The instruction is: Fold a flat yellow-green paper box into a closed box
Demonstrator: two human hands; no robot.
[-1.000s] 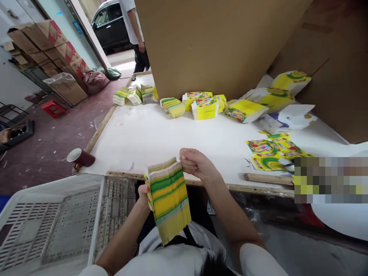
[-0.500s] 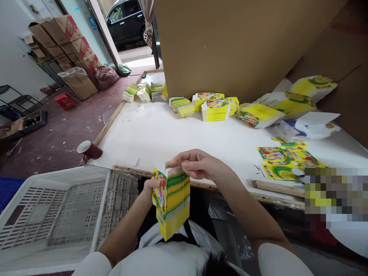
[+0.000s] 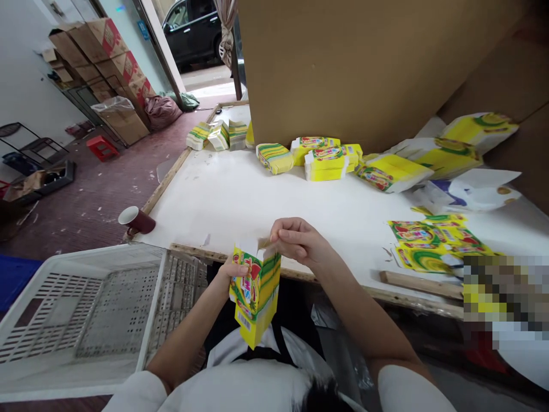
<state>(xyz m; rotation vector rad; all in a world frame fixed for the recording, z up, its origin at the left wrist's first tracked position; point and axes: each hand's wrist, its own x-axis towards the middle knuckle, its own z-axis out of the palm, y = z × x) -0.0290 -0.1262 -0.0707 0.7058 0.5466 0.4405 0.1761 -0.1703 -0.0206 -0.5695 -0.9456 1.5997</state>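
Gripping the stack of flat carton blanks (image 3: 256,297) from its left side, our left hand (image 3: 234,272) holds it upright in front of our chest, just near of the white table (image 3: 240,200) edge. Our right hand (image 3: 298,243) pinches the stack's top flaps between thumb and fingers. A white plastic crate (image 3: 86,315) sits left; a maroon cup (image 3: 136,220) lies at the table's near-left corner, more printed stacks (image 3: 326,160) far across.

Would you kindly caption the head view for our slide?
Left hand holds a stack of flat yellow cartons; right hand pinches its top edge.
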